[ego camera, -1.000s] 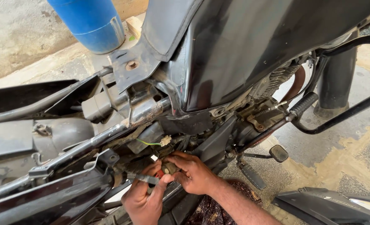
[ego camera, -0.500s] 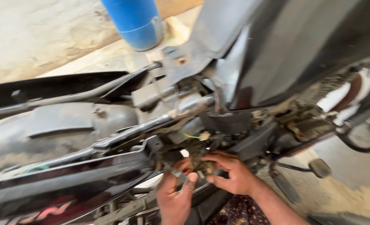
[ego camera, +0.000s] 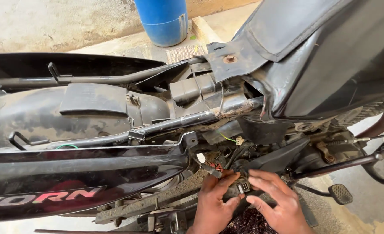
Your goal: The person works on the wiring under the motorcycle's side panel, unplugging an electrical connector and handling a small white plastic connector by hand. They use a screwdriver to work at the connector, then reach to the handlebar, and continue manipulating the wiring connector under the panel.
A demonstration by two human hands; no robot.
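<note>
Outdoors, concrete floor (ego camera: pixel 365 216), blue barrel (ego camera: pixel 164 19), motorcycle (ego camera: pixel 114 173)

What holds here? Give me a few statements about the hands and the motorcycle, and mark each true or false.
1. Both hands meet at a small black electrical part under the motorcycle frame. True.
2. The left hand is resting on the seat. False: it is down at the part, beside the wiring.
3. A blue barrel stands beyond the motorcycle. True.
4. The right hand grips the foot peg. False: the peg lies apart, to its right.
5. The rear side panel is white. False: it is glossy black.
</note>
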